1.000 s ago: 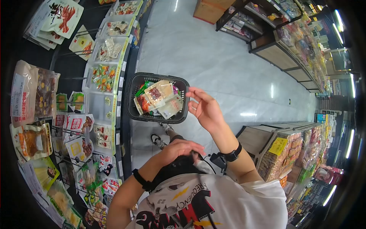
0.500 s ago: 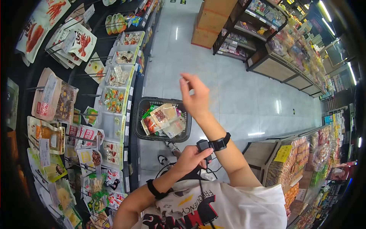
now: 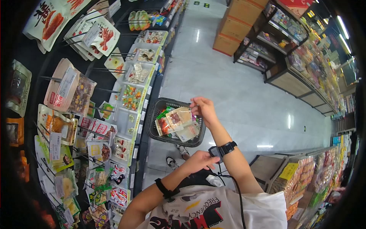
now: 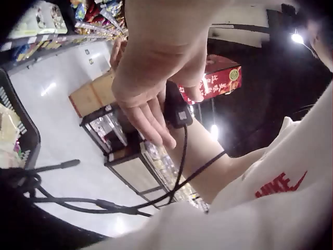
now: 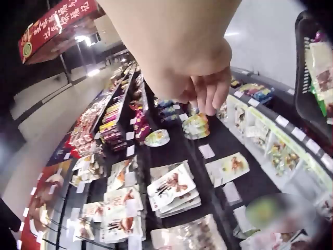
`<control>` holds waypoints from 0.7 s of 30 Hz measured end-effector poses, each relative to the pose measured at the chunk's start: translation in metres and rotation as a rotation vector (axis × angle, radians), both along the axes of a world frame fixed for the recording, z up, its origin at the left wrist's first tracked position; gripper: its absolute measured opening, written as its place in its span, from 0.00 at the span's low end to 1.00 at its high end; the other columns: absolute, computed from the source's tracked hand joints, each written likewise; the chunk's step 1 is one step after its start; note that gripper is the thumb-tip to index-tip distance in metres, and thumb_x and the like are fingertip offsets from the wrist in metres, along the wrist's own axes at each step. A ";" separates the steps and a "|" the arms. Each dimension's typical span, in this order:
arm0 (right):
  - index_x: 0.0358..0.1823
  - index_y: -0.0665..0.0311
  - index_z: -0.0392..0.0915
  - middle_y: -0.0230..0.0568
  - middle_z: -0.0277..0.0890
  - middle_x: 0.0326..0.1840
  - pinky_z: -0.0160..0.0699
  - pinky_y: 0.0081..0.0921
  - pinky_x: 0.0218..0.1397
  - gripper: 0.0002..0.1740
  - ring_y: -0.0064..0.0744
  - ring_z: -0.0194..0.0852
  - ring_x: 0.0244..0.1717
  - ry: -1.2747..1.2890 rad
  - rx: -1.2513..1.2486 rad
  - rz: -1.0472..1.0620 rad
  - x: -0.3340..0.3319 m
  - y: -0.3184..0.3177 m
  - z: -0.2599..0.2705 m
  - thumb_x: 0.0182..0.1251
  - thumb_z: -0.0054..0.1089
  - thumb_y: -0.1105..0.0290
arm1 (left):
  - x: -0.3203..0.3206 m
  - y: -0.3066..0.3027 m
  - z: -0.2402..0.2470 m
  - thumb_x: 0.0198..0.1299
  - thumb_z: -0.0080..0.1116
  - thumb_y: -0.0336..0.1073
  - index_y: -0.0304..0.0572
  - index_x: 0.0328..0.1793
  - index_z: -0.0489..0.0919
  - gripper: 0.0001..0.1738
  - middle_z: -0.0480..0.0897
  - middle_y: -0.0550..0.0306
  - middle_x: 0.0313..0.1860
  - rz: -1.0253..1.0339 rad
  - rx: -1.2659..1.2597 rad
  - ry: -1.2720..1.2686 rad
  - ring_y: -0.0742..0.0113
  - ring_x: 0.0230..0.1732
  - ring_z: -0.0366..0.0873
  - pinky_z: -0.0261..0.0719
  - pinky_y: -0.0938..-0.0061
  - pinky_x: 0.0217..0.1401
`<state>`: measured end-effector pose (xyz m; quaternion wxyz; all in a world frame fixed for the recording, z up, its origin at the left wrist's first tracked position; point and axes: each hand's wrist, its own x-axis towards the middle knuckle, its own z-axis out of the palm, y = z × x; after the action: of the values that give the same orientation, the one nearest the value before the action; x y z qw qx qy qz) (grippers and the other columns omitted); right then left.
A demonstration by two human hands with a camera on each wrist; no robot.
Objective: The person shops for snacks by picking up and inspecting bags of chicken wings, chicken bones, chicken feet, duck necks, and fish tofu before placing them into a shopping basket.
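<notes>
At the right wrist, my left hand (image 3: pixel 200 162) grips a small black camera (image 3: pixel 214 152) strapped there. The left wrist view shows this camera (image 4: pixel 179 113) between thumb and fingers, a thin cable (image 4: pixel 184 151) hanging from it. My right hand (image 3: pixel 204 110) is held out over the right rim of a dark basket (image 3: pixel 171 141), fingers loosely bent and holding nothing. Inside the basket lie several flat food packets (image 3: pixel 179 119). In the right wrist view the fingers (image 5: pixel 210 96) hang in front of the shelves.
On the left, a black rack carries hanging snack bags (image 3: pixel 103 36) and clear bins (image 3: pixel 131 95) of small packets. Brown cartons (image 3: pixel 232 30) stand at the back beside a dark shelf unit (image 3: pixel 263 45). More shelves with a yellow sign (image 3: pixel 288 171) line the right. Grey floor (image 3: pixel 213 68) runs between.
My right hand lifts away from the basket, then comes back over its rim. The left hand moves from near the body onto the right wrist's camera. The whole head view shifts.
</notes>
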<state>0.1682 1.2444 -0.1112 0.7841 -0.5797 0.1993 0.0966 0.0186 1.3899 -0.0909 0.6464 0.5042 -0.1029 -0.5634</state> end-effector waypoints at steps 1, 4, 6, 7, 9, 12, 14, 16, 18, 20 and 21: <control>0.48 0.67 0.81 0.36 0.81 0.34 0.77 0.20 0.30 0.13 0.23 0.78 0.27 0.038 -0.017 0.043 0.004 -0.001 -0.019 0.77 0.54 0.65 | 0.006 0.007 -0.004 0.73 0.59 0.47 0.33 0.64 0.79 0.25 0.87 0.52 0.53 -0.031 0.028 -0.075 0.68 0.46 0.87 0.86 0.74 0.49; 0.46 0.66 0.82 0.34 0.80 0.32 0.73 0.21 0.28 0.12 0.23 0.76 0.26 0.186 -0.060 0.146 0.018 -0.012 -0.092 0.77 0.55 0.64 | 0.013 0.046 -0.040 0.75 0.56 0.45 0.34 0.67 0.78 0.24 0.87 0.52 0.54 0.144 0.082 -0.055 0.68 0.48 0.87 0.85 0.73 0.50; 0.43 0.66 0.81 0.34 0.79 0.30 0.70 0.23 0.26 0.11 0.24 0.74 0.25 0.311 -0.061 0.124 0.022 -0.023 -0.165 0.76 0.55 0.66 | 0.015 0.085 -0.065 0.76 0.55 0.42 0.35 0.68 0.77 0.22 0.87 0.50 0.54 0.345 0.154 0.053 0.67 0.48 0.86 0.83 0.74 0.49; 0.41 0.66 0.81 0.33 0.78 0.29 0.68 0.24 0.25 0.11 0.24 0.73 0.24 0.362 -0.057 0.084 0.021 -0.028 -0.207 0.76 0.55 0.67 | 0.013 0.107 -0.080 0.75 0.55 0.40 0.35 0.68 0.77 0.22 0.88 0.52 0.52 0.469 0.191 0.106 0.68 0.48 0.86 0.82 0.75 0.50; 0.40 0.65 0.81 0.34 0.79 0.27 0.71 0.24 0.23 0.09 0.25 0.76 0.23 0.481 -0.276 0.059 0.016 -0.037 -0.288 0.73 0.57 0.67 | 0.007 0.148 -0.105 0.75 0.56 0.39 0.34 0.67 0.78 0.20 0.88 0.52 0.48 0.691 0.339 0.122 0.68 0.47 0.86 0.82 0.76 0.49; 0.42 0.62 0.83 0.41 0.82 0.30 0.76 0.31 0.19 0.09 0.32 0.81 0.23 0.654 -0.229 0.207 0.004 -0.050 -0.442 0.70 0.54 0.69 | -0.025 0.215 -0.155 0.74 0.57 0.40 0.33 0.63 0.79 0.19 0.88 0.49 0.46 0.880 0.664 0.066 0.65 0.43 0.87 0.81 0.77 0.46; 0.44 0.59 0.83 0.37 0.81 0.28 0.79 0.29 0.21 0.09 0.33 0.84 0.25 0.858 -0.178 0.193 0.011 -0.032 -0.478 0.68 0.60 0.65 | -0.048 0.241 -0.173 0.74 0.57 0.43 0.33 0.61 0.79 0.20 0.88 0.49 0.44 1.013 0.899 0.196 0.65 0.40 0.87 0.80 0.77 0.42; 0.46 0.60 0.82 0.38 0.82 0.31 0.79 0.33 0.22 0.10 0.36 0.83 0.26 0.761 -0.066 0.131 0.009 -0.018 -0.526 0.68 0.57 0.66 | -0.072 0.253 -0.191 0.74 0.57 0.44 0.32 0.60 0.79 0.21 0.88 0.49 0.43 1.023 0.999 0.285 0.64 0.39 0.87 0.79 0.77 0.41; 0.55 0.60 0.80 0.39 0.82 0.45 0.85 0.35 0.41 0.17 0.38 0.82 0.40 0.801 -0.052 0.077 0.011 -0.002 -0.563 0.69 0.61 0.61 | -0.120 0.261 -0.192 0.74 0.56 0.46 0.33 0.60 0.79 0.22 0.88 0.49 0.42 0.956 1.102 0.416 0.65 0.38 0.87 0.79 0.76 0.40; 0.60 0.60 0.78 0.39 0.80 0.54 0.85 0.36 0.49 0.21 0.36 0.80 0.50 0.864 -0.066 -0.040 0.025 0.015 -0.556 0.73 0.59 0.56 | -0.178 0.262 -0.198 0.74 0.55 0.44 0.32 0.59 0.79 0.21 0.88 0.48 0.41 0.790 1.152 0.450 0.63 0.39 0.87 0.81 0.75 0.41; 0.61 0.60 0.77 0.39 0.79 0.56 0.84 0.36 0.49 0.22 0.35 0.79 0.53 0.957 -0.131 -0.070 0.042 0.021 -0.550 0.74 0.59 0.55 | -0.243 0.286 -0.218 0.75 0.53 0.43 0.30 0.59 0.79 0.21 0.88 0.47 0.41 0.926 0.941 0.570 0.62 0.39 0.87 0.83 0.72 0.44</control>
<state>0.2099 1.2653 -0.6609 0.5692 -0.5113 0.5625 0.3132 -0.2247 1.6755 -0.3089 0.5348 0.5547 0.5479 -0.3259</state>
